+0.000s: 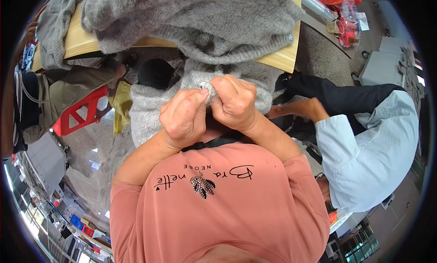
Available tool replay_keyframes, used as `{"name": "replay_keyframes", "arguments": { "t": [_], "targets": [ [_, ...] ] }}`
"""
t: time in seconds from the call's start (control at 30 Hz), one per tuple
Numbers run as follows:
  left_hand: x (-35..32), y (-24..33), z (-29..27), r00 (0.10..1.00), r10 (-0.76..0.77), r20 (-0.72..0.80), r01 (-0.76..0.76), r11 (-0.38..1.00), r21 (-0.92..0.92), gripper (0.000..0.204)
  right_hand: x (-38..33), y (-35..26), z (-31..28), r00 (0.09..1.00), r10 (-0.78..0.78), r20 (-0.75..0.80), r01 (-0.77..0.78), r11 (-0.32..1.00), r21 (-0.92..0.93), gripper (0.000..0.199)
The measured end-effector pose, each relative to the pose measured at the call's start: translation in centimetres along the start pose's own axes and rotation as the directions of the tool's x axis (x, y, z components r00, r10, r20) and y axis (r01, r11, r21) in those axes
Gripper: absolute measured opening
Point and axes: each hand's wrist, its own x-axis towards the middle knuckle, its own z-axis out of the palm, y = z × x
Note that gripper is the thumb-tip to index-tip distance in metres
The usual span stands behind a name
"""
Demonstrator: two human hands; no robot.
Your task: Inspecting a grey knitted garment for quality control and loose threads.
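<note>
A fuzzy light-grey knit garment [150, 110] lies across my lap, below the table edge. Both my hands are raised close together over it, gripping a bunched bit of the knit. My left hand [183, 116] is closed, thumb against bent fingers, beside a small shiny silvery piece [201, 85] that looks like a button. Just right of it, my right hand [234, 101] pinches the same fold between thumb and curled fingers. Whether either hand also holds a small tool cannot be seen.
Grey knitwear [182, 17] is heaped on the wooden table [287, 56] ahead. At right, a person in a light blue shirt [373, 144] bends close to my arm. Another person's leg [73, 87], a red plastic stool [82, 110] and yellow cloth [120, 108] are at left.
</note>
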Motion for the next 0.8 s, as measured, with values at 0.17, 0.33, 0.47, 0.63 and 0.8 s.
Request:
{"name": "replay_keyframes", "arguments": {
  "t": [0.17,0.33,0.47,0.63,0.8],
  "targets": [
    [0.3,-1.6,-1.6,0.928,-0.292,0.231,0.303,0.953,-0.013,0.009,-1.0,1.9,-2.0,0.999,-0.042,-0.005,0.041,0.992,-0.120,0.022],
    [-0.5,-4.5,-2.8,0.673,-0.498,0.547,0.530,0.841,0.113,0.007,-2.7,2.6,-2.5,0.994,0.098,0.051,-0.089,0.983,-0.159,0.020],
    [-0.2,-4.7,-3.5,0.427,-0.660,0.618,0.898,0.387,-0.208,0.006,-3.3,3.1,-2.6,0.988,0.141,0.069,-0.124,0.970,-0.208,0.019],
    [0.3,-2.7,-2.5,0.453,-0.611,0.649,0.865,0.124,-0.487,0.007,-3.3,3.2,-3.1,0.877,0.259,0.404,-0.161,0.952,-0.261,0.023],
    [0.0,-1.6,-1.2,0.437,-0.633,0.639,0.893,0.222,-0.391,0.004,-0.5,1.0,-2.8,0.971,0.069,0.229,-0.078,0.996,0.031,0.027]
  ]
}}
